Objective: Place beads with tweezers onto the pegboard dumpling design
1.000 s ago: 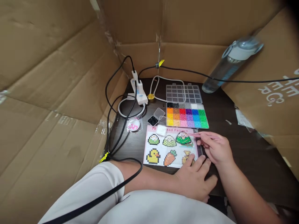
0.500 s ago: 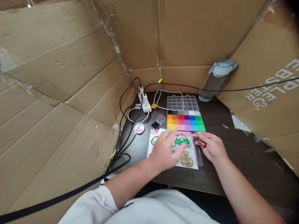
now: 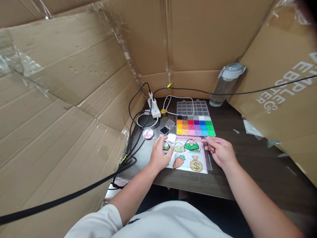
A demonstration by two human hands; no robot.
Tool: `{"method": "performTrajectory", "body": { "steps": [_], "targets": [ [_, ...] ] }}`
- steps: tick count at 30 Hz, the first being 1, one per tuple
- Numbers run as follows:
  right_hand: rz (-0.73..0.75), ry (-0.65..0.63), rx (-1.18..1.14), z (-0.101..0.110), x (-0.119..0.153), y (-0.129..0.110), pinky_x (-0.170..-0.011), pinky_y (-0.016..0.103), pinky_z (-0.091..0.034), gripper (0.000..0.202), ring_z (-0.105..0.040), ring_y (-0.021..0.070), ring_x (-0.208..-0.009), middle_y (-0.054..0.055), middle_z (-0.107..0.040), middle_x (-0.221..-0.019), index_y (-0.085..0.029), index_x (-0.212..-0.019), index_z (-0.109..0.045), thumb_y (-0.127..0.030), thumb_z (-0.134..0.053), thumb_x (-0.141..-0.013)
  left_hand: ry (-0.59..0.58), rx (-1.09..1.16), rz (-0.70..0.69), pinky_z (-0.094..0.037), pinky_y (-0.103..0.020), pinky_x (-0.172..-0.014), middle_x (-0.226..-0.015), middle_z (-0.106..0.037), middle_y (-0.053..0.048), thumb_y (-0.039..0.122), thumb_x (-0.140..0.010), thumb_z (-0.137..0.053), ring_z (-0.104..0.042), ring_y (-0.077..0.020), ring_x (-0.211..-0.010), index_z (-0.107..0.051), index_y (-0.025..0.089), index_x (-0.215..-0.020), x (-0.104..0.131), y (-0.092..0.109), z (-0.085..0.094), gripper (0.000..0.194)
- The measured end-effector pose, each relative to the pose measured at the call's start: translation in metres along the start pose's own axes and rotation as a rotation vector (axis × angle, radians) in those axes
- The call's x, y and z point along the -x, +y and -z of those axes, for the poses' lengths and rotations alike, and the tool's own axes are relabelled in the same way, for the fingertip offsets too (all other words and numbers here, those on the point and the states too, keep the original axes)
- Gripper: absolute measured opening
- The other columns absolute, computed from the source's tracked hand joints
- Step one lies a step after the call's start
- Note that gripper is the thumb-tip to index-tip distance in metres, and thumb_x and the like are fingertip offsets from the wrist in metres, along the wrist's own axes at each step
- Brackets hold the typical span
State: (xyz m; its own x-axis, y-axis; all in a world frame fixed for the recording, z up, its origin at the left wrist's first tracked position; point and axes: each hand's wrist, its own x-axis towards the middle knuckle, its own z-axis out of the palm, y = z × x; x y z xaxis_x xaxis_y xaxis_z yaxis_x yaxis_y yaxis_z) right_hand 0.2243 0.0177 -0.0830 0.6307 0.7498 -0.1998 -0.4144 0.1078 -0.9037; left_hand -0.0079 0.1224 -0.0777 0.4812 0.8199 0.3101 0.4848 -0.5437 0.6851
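Observation:
My left hand (image 3: pixel 159 154) is over the left part of the pattern sheet (image 3: pixel 186 168), thumb and fingers apart, beside a small white box (image 3: pixel 171 138) at the sheet's top edge. Whether the fingertips touch the box is unclear. In my right hand (image 3: pixel 221 152) a pink tool (image 3: pixel 216 140) is pinched, its tip pointing left over the sheet's upper right corner. The sheet shows a carrot, a money bag and green-and-white shapes. Behind it lies the bead tray (image 3: pixel 195 125) with many colours. A clear pegboard (image 3: pixel 209 161) sticks out under the sheet's right side.
Left of the tray are a box of black beads (image 3: pixel 164 130) and a round dish with pink beads (image 3: pixel 148 133). A power strip (image 3: pixel 155 109) with cables stands behind them. A water bottle (image 3: pixel 225 86) is at the back right, and cardboard walls (image 3: pixel 203 36) surround the table.
My left hand has moved left, off the middle of the sheet, uncovering the carrot and the white box. My right hand still holds the pink tool. The view has shifted slightly.

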Motion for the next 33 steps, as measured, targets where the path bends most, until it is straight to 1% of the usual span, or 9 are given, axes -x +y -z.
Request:
{"method": "performTrajectory", "body": {
  "steps": [4, 9, 16, 20, 22, 25, 27, 30, 33],
  "targets": [
    [0.019, 0.006, 0.000, -0.001, 0.001, 0.000, -0.045, 0.023, -0.048, 0.031, -0.045, 0.0054, -0.046, 0.012, -0.073, -0.076, -0.011, -0.070, -0.077, -0.035, -0.091, -0.057, -0.014, -0.011, 0.022, -0.044, -0.046, -0.106, -0.124, -0.063, -0.012, 0.029, -0.082, -0.063, -0.056, -0.0264, -0.122, -0.056, 0.018, -0.121, 0.003, -0.002, -0.003, 0.041],
    [0.039, 0.015, 0.007, -0.003, 0.001, -0.001, -0.044, 0.024, -0.048, 0.034, -0.052, 0.0089, -0.050, 0.012, -0.073, -0.074, -0.011, -0.068, -0.076, -0.037, -0.092, -0.053, -0.026, 0.003, 0.032, -0.045, -0.045, -0.105, -0.121, -0.064, -0.010, 0.030, -0.082, -0.062, -0.058, -0.0254, -0.119, -0.058, 0.018, -0.117, 0.005, -0.002, -0.002, 0.037],
    [0.062, 0.012, 0.046, -0.003, 0.003, 0.000, -0.045, 0.024, -0.049, 0.034, -0.052, 0.0087, -0.049, 0.013, -0.073, -0.076, -0.010, -0.071, -0.076, -0.036, -0.090, -0.055, -0.029, 0.013, 0.023, -0.049, -0.045, -0.098, -0.113, -0.067, -0.010, 0.029, -0.083, -0.062, -0.062, -0.0251, -0.110, -0.059, 0.019, -0.114, 0.010, 0.005, 0.004, 0.033],
    [0.101, 0.014, 0.069, -0.005, 0.005, -0.003, -0.043, 0.025, -0.048, 0.032, -0.046, 0.0071, -0.045, 0.012, -0.073, -0.075, -0.011, -0.069, -0.075, -0.037, -0.089, -0.057, -0.039, 0.010, 0.018, -0.051, -0.043, -0.095, -0.110, -0.068, -0.009, 0.028, -0.082, -0.063, -0.063, -0.0240, -0.106, -0.060, 0.019, -0.113, 0.011, 0.003, 0.010, 0.032],
    [0.126, -0.004, 0.082, -0.006, 0.003, -0.010, -0.043, 0.026, -0.048, 0.030, -0.042, 0.0062, -0.044, 0.008, -0.070, -0.068, -0.012, -0.070, -0.076, -0.038, -0.088, -0.059, -0.027, 0.022, 0.025, -0.051, -0.040, -0.092, -0.105, -0.069, -0.008, 0.027, -0.082, -0.063, -0.064, -0.0227, -0.102, -0.062, 0.019, -0.107, 0.007, 0.000, 0.015, 0.027],
    [0.184, -0.061, 0.136, -0.012, -0.003, -0.028, -0.048, 0.026, -0.049, 0.028, -0.044, 0.0078, -0.046, 0.002, -0.063, -0.056, -0.014, -0.080, -0.078, -0.037, -0.086, -0.064, 0.030, 0.048, -0.012, -0.051, -0.033, -0.079, -0.087, -0.070, -0.004, 0.025, -0.080, -0.063, -0.064, -0.0191, -0.085, -0.064, 0.019, -0.087, -0.013, -0.002, 0.026, 0.010],
    [0.291, -0.169, 0.308, -0.023, -0.010, -0.042, -0.053, 0.027, -0.052, 0.026, -0.052, 0.0098, -0.053, 0.005, -0.071, -0.073, -0.017, -0.087, -0.079, -0.039, -0.080, -0.073, 0.105, 0.123, -0.059, -0.049, -0.030, -0.075, -0.077, -0.066, -0.002, 0.022, -0.080, -0.061, -0.061, -0.0157, -0.076, -0.061, 0.017, -0.074, -0.034, 0.000, 0.030, 0.007],
    [0.462, -0.282, 0.492, -0.045, -0.022, -0.055, -0.056, 0.027, -0.053, 0.021, -0.063, 0.0147, -0.068, 0.007, -0.075, -0.095, -0.021, -0.088, -0.079, -0.039, -0.074, -0.078, 0.217, 0.333, -0.038, -0.045, -0.024, -0.065, -0.068, -0.060, 0.001, 0.020, -0.079, -0.061, -0.054, -0.0106, -0.064, -0.059, 0.016, -0.071, -0.074, 0.006, 0.026, 0.009],
    [0.532, -0.377, 0.563, -0.065, -0.029, -0.052, -0.063, 0.030, -0.057, 0.014, -0.069, 0.0189, -0.080, 0.006, -0.075, -0.095, -0.022, -0.082, -0.078, -0.034, -0.073, -0.078, 0.312, 0.557, -0.025, -0.040, -0.021, -0.055, -0.062, -0.053, 0.003, 0.021, -0.080, -0.062, -0.046, -0.0073, -0.055, -0.056, 0.016, -0.070, -0.107, 0.010, 0.015, 0.013]
  ]
}}
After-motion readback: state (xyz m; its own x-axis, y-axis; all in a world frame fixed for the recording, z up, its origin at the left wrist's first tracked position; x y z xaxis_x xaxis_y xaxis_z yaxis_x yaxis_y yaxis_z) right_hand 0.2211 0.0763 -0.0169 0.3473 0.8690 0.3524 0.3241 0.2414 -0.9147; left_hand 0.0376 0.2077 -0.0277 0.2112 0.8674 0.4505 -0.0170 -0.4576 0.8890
